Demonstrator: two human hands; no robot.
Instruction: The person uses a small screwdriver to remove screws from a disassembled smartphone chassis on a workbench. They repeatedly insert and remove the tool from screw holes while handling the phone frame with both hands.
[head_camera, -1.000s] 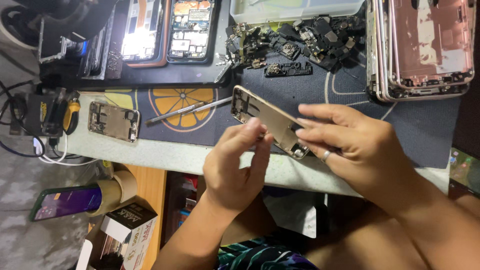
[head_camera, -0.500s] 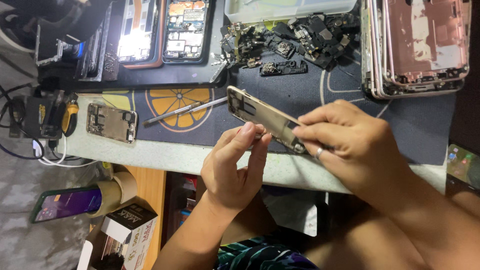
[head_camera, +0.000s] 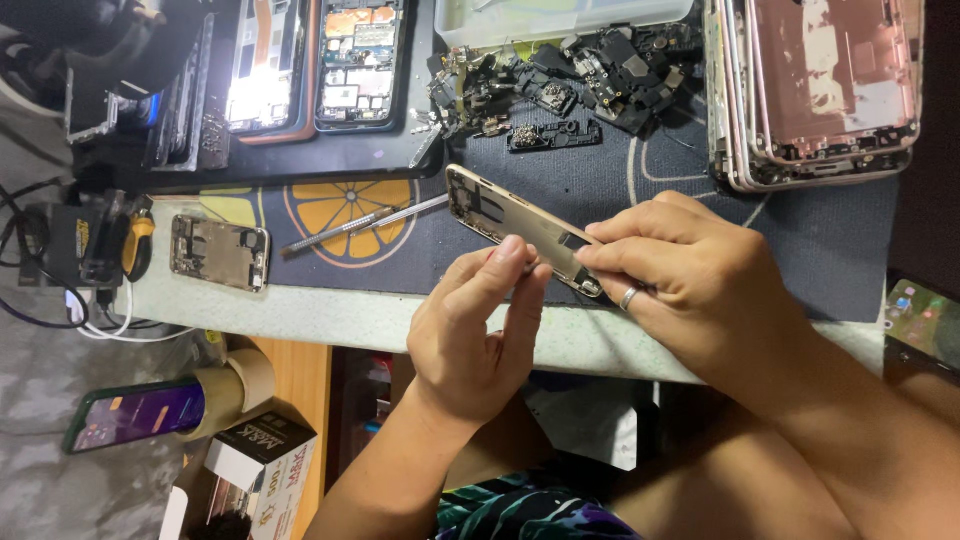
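A gold phone housing (head_camera: 505, 216), stripped and tilted on edge, hangs over the dark work mat (head_camera: 800, 240). My right hand (head_camera: 690, 275) grips its near end between thumb and fingers; a ring shows on one finger. My left hand (head_camera: 480, 325) is raised beside it, fingertips touching the housing's lower edge near the middle. Whether something small is pinched in those fingers cannot be seen.
A metal pry tool (head_camera: 350, 225) lies on the orange-slice print. A small gold phone frame (head_camera: 218, 252) rests at the left. Opened phones (head_camera: 355, 60), a heap of black parts (head_camera: 570, 80) and stacked pink housings (head_camera: 815, 90) line the far edge. Below the table sit a phone (head_camera: 135, 415), a tape roll and a box.
The view has shifted slightly. Both hands stay on the gold housing, with the left fingers moved a little along its lower edge.
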